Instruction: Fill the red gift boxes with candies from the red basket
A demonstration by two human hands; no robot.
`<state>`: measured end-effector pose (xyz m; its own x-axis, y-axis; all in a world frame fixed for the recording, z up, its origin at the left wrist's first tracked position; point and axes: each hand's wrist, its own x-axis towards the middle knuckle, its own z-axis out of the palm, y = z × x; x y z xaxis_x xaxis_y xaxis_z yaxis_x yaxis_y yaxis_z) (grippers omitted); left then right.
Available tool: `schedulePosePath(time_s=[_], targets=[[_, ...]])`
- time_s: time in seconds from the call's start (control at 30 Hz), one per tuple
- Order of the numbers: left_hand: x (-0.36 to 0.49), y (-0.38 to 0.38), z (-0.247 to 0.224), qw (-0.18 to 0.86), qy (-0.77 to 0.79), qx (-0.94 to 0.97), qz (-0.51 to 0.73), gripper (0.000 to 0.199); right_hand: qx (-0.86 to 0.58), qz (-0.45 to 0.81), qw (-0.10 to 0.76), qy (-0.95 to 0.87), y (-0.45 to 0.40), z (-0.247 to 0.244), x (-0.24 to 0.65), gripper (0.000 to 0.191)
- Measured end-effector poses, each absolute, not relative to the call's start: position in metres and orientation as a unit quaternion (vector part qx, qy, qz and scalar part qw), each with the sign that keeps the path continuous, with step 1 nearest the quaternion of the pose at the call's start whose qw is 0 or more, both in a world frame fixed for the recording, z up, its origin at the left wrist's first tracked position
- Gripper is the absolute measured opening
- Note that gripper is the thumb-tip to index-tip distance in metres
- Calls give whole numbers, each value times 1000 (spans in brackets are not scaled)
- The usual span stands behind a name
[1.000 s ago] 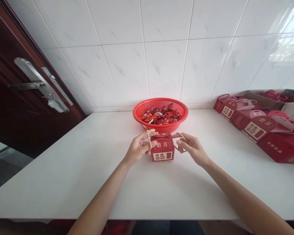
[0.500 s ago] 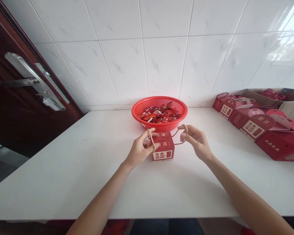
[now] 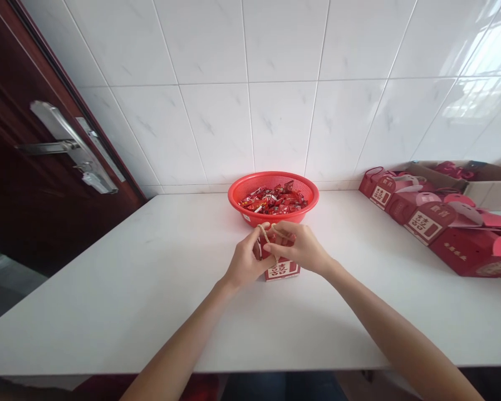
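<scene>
A small red gift box (image 3: 283, 270) with a white character panel stands on the white table, mostly covered by my hands. Above it, my left hand (image 3: 247, 257) has its fingers closed on a twisted rope handle (image 3: 264, 233). My right hand (image 3: 300, 246) is beside it, closed around the rope at the box's other side, and the two hands meet over the lid. Just behind the box sits a red plastic basket (image 3: 232, 196) holding many red-wrapped candies (image 3: 275, 199).
Several larger red gift boxes (image 3: 430, 223) stand in a row on the right. Behind them is an open cardboard box (image 3: 490, 192) with red items inside. A white tiled wall (image 3: 279, 128) backs the table (image 3: 158, 312). At left is a dark red door (image 3: 20, 184).
My right hand has moved left, bringing its rope handle across the box top to meet my left hand. The two handles, apart before, are now together. The view has shifted slightly.
</scene>
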<state>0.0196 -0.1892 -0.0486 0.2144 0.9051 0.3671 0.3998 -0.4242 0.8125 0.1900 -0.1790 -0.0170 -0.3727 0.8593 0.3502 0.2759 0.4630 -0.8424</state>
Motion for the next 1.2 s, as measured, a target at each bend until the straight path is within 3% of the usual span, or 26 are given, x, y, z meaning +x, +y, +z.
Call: schedulePosePath(time_s=[0.1,0.2,0.27,0.4,0.47,0.57,0.73,0.9,1.0,1.2], targets=[[20,-188,-50,263,432,733,455,48,-371,360,392,-761,-176,-16,180,20],[20,-187,-52,223,399,725,515,20,-382,356,432,-735,-170,-6,179,19],[20,-188,-52,198,396,703,556,11,-390,358,457,-715,-166,5,181,20],[18,-189,-51,149,413,661,608,15,-389,376,475,-694,-163,25,185,22],[17,-189,-50,135,420,645,625,26,-384,377,475,-696,-162,32,185,22],[16,-186,-51,174,434,637,613,40,-375,374,469,-707,-162,38,181,21],[13,-179,-56,285,462,626,560,27,-354,443,430,-703,-162,42,177,19],[12,-177,-62,308,483,645,506,25,-330,518,333,-715,-155,35,181,16],[13,-178,-62,325,479,670,465,29,-373,444,275,-767,-153,32,183,19],[19,-182,-63,329,468,693,438,34,-491,149,219,-830,-156,33,183,27]])
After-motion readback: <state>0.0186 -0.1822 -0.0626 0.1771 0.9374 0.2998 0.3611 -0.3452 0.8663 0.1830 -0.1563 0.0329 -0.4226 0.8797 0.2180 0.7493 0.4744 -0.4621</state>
